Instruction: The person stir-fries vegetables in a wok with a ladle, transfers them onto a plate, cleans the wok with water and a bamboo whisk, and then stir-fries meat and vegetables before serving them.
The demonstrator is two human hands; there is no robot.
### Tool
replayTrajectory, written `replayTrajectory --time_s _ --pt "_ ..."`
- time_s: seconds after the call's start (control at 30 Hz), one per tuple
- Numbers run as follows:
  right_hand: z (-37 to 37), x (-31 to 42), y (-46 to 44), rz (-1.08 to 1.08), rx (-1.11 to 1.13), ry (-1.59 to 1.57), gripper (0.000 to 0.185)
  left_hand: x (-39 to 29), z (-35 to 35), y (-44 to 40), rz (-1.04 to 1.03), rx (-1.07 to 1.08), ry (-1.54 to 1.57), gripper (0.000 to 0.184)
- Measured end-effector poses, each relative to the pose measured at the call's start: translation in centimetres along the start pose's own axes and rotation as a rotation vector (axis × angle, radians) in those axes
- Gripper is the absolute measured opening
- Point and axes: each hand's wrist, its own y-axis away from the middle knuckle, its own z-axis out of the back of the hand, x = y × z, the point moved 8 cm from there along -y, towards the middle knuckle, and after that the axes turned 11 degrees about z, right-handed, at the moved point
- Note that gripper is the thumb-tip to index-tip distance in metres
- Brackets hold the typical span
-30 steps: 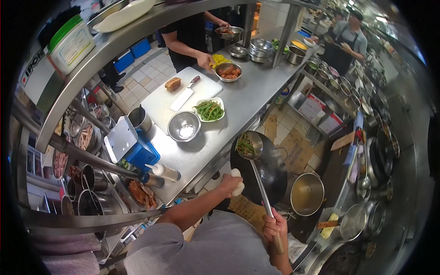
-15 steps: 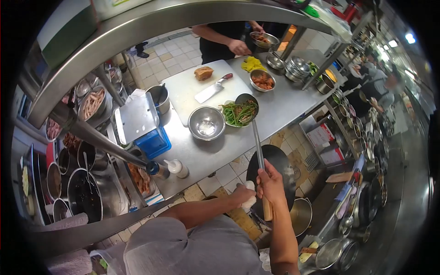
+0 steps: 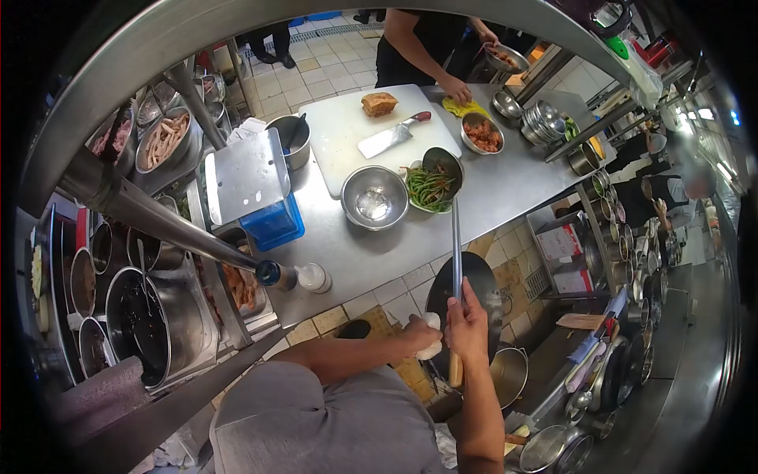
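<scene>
While your R hand is gripping the ladle above its wooden end, its tilted bowl is hanging over the green beans; the long shaft is prob. sparing you a lean. Your L hand is clutching a white cloth by the wok, prob. vs. heat; can't tell if it's touching a wok handle. Beans are sitting in a white dish beside the steel bowl, w/in ladle reach. Cleaver is lying flat on the board. Red-and-white boxes are showing print, too small to read.
</scene>
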Motion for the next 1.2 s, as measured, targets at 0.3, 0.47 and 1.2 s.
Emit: replayTrajectory --time_s 0.3,0.47,1.2 --pt "0.4 4.9 0.6 0.253 -0.020 0.486 0.057 0.5 -0.1 0.0 0.008 0.014 -0.017 0.101" --pt "0.9 5.7 0.7 0.308 -0.026 0.574 0.058 0.1 -0.3 0.9 0.006 0.066 0.022 0.102" --pt "6.1 4.6 9.5 -0.185 -0.097 -1.880 0.038 -0.6 -5.4 8.4 -0.261 0.288 0.106 0.079"
